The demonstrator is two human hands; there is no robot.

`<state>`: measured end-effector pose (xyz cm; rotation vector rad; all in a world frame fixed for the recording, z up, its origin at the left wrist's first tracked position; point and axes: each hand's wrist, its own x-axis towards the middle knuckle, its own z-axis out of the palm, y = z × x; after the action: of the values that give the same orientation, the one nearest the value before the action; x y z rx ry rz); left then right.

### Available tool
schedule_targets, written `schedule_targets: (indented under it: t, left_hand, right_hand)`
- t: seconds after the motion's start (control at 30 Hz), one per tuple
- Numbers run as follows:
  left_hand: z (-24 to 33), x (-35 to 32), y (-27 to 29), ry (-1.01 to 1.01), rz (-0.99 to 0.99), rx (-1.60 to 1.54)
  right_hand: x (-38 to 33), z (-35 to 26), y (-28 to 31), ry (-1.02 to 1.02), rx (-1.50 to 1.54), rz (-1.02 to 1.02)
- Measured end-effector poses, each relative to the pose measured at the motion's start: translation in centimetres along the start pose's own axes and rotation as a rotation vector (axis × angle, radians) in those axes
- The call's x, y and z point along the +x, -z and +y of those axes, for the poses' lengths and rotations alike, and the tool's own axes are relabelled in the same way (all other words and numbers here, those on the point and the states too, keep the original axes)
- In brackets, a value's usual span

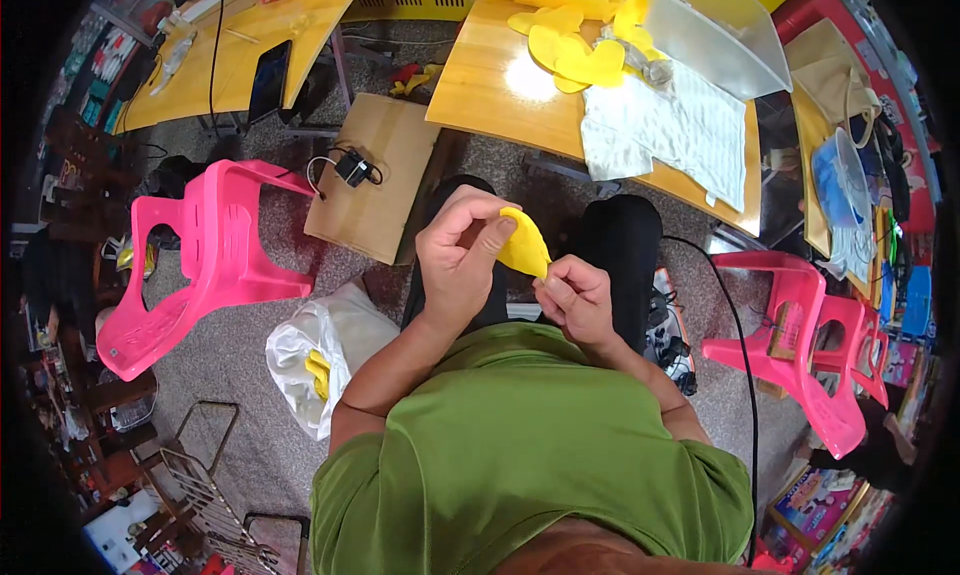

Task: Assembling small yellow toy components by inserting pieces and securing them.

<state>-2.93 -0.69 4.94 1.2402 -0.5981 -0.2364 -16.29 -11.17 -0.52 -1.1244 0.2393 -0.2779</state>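
Over my lap I hold a soft-looking yellow petal-shaped piece point(524, 243) between both hands. My left hand point(458, 245) pinches its upper left side between thumb and fingers. At its lower right tip, my right hand point(578, 297) grips the edge with thumb and forefinger. The piece is curved, and part of it is hidden behind my left thumb. More yellow pieces point(575, 60) with rounded lobes lie heaped on the wooden table point(490, 70) in front of me.
A clear plastic bin point(720, 40) and a white patterned cloth point(680, 130) share that table. A white bag point(345, 325) with yellow pieces stands at my left, near a cardboard box point(375, 175) bearing a black adapter point(352, 168). Pink chairs point(215, 235) flank me. A black cable point(745, 375) hangs right.
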Motion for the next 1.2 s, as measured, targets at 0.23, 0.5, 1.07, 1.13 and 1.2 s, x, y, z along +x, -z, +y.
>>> schedule_targets:
  t: [0.23, 0.5, 1.07, 1.13, 1.2]
  left_hand:
    - [-0.8, -0.3, 0.4, 0.059, 0.034, -0.275]
    - [-0.4, -0.2, 0.1, 0.141, -0.007, -0.308]
    - [-0.4, -1.1, 0.3, 0.309, -0.007, -0.580]
    - [-0.4, -1.1, 0.3, 0.376, 0.037, -0.667]
    - [-0.7, -0.8, 0.5, 0.348, 0.017, -0.633]
  right_hand:
    - [-0.3, 0.9, 0.6, -0.040, 0.242, -0.109]
    - [0.2, 0.0, 0.5, -0.122, 0.165, -0.112]
    - [-0.6, 0.6, 1.1, -0.136, 0.241, -0.148]
    - [-0.6, 0.7, 1.4, -0.132, 0.205, -0.141]
    - [-0.5, 0.5, 1.6, -0.110, 0.181, -0.144]
